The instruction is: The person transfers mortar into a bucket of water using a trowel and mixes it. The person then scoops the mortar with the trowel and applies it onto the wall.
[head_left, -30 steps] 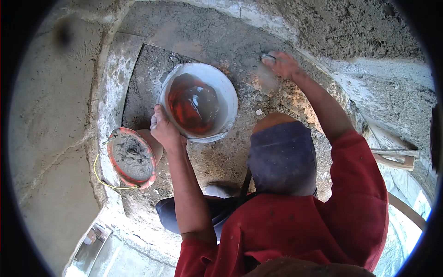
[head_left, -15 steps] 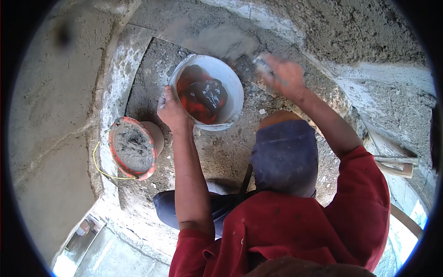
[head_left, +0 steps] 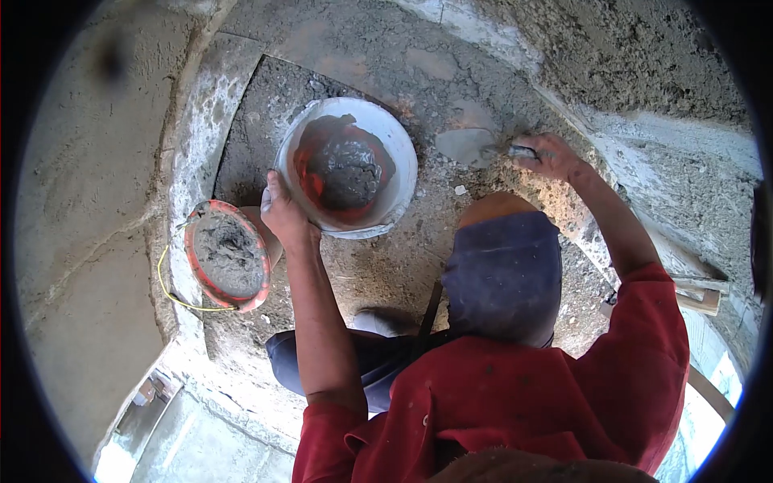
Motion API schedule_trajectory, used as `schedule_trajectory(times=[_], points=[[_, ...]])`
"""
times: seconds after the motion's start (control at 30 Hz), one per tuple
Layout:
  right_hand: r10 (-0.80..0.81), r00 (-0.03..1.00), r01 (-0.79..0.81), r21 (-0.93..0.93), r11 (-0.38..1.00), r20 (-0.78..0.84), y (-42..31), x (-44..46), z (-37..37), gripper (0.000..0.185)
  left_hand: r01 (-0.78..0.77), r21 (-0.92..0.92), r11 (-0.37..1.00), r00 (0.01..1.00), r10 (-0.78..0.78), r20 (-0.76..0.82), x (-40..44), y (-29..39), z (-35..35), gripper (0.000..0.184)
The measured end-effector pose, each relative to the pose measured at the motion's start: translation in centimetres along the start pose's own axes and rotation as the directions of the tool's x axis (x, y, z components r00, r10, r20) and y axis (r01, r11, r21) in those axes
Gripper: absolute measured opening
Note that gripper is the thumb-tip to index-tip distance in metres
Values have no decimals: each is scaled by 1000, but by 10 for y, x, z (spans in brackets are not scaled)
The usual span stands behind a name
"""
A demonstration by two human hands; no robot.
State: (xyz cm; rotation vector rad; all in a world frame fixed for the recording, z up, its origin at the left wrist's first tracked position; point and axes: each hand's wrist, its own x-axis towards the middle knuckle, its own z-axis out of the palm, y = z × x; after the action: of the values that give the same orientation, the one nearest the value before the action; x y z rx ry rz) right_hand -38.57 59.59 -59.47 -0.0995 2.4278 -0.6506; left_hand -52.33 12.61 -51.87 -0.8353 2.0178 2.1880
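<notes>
My left hand [head_left: 286, 213] grips the near-left rim of a white bucket [head_left: 407, 161], which leans so that its mouth faces me. Wet grey mortar [head_left: 352, 173] lies inside it, with orange-red patches showing around the mortar. Out to the right, my right hand [head_left: 547, 157] is closed around the handle of a trowel [head_left: 467, 147]. The trowel's grey blade points left, over the rough ground and apart from the bucket. Whether the blade touches the ground I cannot tell.
An orange-rimmed bucket [head_left: 264, 278] of grey mortar with a yellow handle stands at the left. A rough plastered wall [head_left: 644, 64] rises at the upper right, and a smoother one [head_left: 97, 201] at the left. Wood pieces [head_left: 699, 296] lie at the right.
My right hand has moved right and slightly down with the trowel, whose blade was blurred by motion before. The white bucket and my left hand have shifted slightly left and down.
</notes>
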Motion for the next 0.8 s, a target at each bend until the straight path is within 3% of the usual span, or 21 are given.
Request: schedule_trajectory(times=[0.1, 0.2, 0.3, 0.4, 0.47, 0.57, 0.67, 0.73, 0.77, 0.8], points=[[4, 985, 29, 187, 982, -172, -17, 40, 11, 36, -6, 44, 999, 1000, 6, 1, 0, 3, 4, 39], [306, 917, -31, 722, 691, -254, -33, 83, 23, 45, -25, 82, 996, 1000, 26, -12, -3, 1, -5, 38], [92, 955, 40, 430, 902, -281, -40, 85, 4, 51, -56, 51, 997, 998, 58, -33, -5, -8, -16, 38], [-18, 989, 14, -28, 1000, -145, -69, 85, -10, 49, -60, 26, 998, 997, 61, -48, -15, -7, -9, 38], [23, 973, -14, 39, 999, -230, -67, 126, 10, 53, -61, 24, 998, 998, 62, -30, -14, -6, -6, 38], [302, 918, -249, 217, 944, -258, -97, 193, -2, 58, -70, 120, 990, 997, 71, -2, -13, -7, -7, 42], [325, 835, -172, 350, 921, -444, -97, 248, -9, 55, -91, 154, 984, 995, 96, -26, -17, -12, -11, 41], [334, 932, -71, 829, 555, -144, -90, 231, -17, 52, -96, 173, 980, 994, 103, -31, -18, -15, -17, 42], [263, 965, -73, 958, 279, -3, -90, 213, -26, 51, -107, 170, 980, 993, 114, -33, -19, -16, -17, 42], [274, 962, -58, 984, 166, 11, -91, 195, -32, 48, -116, 165, 979, 992, 123, -34, -19, -18, -17, 43]])
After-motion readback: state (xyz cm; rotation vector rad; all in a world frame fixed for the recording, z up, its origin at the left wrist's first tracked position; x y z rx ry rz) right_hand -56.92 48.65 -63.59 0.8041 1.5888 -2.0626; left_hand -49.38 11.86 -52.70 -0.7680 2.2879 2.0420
